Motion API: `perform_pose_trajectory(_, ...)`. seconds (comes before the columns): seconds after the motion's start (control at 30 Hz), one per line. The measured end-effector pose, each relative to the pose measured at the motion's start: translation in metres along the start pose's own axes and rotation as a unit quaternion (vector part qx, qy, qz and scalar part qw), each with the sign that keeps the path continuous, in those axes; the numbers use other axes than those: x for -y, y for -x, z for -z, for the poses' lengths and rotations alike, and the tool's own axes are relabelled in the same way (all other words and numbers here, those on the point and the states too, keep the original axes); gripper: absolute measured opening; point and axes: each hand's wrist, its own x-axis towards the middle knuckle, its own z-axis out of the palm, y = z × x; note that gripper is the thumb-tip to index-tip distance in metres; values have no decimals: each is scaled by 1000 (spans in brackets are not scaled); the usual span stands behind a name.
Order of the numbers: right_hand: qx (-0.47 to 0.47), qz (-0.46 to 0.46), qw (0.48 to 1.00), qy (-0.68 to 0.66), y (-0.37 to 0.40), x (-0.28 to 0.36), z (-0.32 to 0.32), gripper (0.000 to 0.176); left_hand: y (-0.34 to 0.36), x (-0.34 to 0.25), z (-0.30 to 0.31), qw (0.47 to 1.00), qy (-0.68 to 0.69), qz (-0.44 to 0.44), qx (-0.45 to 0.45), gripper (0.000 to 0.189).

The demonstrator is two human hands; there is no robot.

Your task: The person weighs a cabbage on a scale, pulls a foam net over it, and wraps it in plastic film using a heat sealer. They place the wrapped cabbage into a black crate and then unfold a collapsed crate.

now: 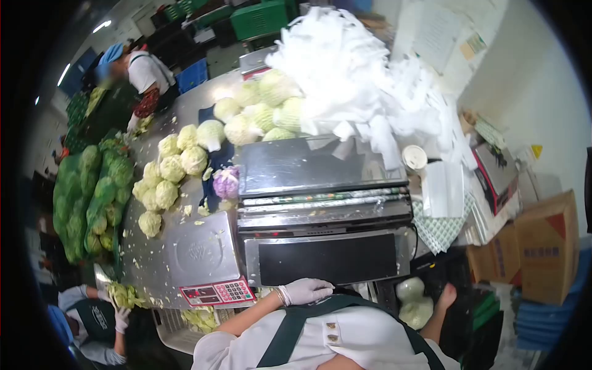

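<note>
My left hand [308, 290], in a white glove, lies flat across the front of my dark apron, just below the wrapping machine [327, 258]. Its fingers are stretched out and hold nothing. Low on the right, my right hand [448, 297] hangs over a dark crate [456, 327], beside film-wrapped cauliflowers [413, 302]. Its fingers are too small and blurred to make out. A steel scale [203, 253] with a red keypad stands left of the machine. Beyond it are a purple cauliflower [226, 183] and several pale cauliflowers [171, 168].
White foam netting [345, 68] is heaped behind the machine. Green net sacks [80, 203] stand at the table's left side. One co-worker [151, 77] leans over at the far left; another [92, 320] handles leaves at lower left. Cardboard boxes [546, 246] stand at right.
</note>
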Motion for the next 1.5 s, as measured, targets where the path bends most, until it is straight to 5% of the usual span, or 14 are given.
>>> perform_pose_trajectory(0.23, 212, 407, 880, -122, 7, 504, -203, 13, 47, 23, 9, 994, -10, -35, -108, 46)
perform_pose_trajectory(0.47, 86, 676, 725, 101, 86, 647, -350, 51, 167, 77, 69, 808, 153, -1, -569, 40)
perform_pose_trajectory(0.53, 11, 631, 730, 261, 92, 651, -374, 53, 212, 119, 97, 720, 92, 40, -686, 51)
perform_pose_trajectory(0.67, 291, 445, 771, 351, 72, 640, -422, 48, 292, 213, 164, 588, 59, 114, -799, 76)
perform_pose_trajectory(0.73, 285, 532, 773, 195, 32, 595, -471, 39, 320, 270, 201, 543, -32, 217, -811, 89)
perform_pose_trajectory(0.83, 563, 261, 770, 149, 21, 613, -457, 36, 343, 325, 256, 470, 38, 288, -833, 104)
perform_pose_trajectory(0.93, 520, 209, 798, 221, 18, 645, -429, 38, 344, 377, 301, 386, 71, 385, -835, 113)
perform_pose_trajectory(1.0, 269, 501, 788, 234, -3, 648, -425, 41, 341, 392, 315, 328, 107, 353, -870, 107)
perform_pose_trajectory(1.07, 127, 523, 843, -5, -19, 678, -408, 40, 340, 410, 312, 275, 154, 251, -915, 97)
perform_pose_trajectory(1.17, -3, 167, 839, -518, -15, 761, -337, 40, 346, 444, 303, 225, 332, -41, -915, 78)
perform_pose_trajectory(1.23, 277, 92, 555, -779, -93, 761, -301, 39, 353, 400, 288, 278, 423, -169, -846, 62)
perform_pose_trajectory(1.3, 286, 75, 623, -724, -85, 762, -290, 39, 360, 354, 267, 383, 426, -270, -774, 59)
perform_pose_trajectory(1.43, 535, 56, 644, -544, -20, 721, -285, 41, 350, 203, 220, 693, 176, -80, -695, 68)
perform_pose_trajectory(1.5, 402, 32, 775, -487, 171, 743, -256, 35, 324, 172, 195, 770, 77, 7, -633, 78)
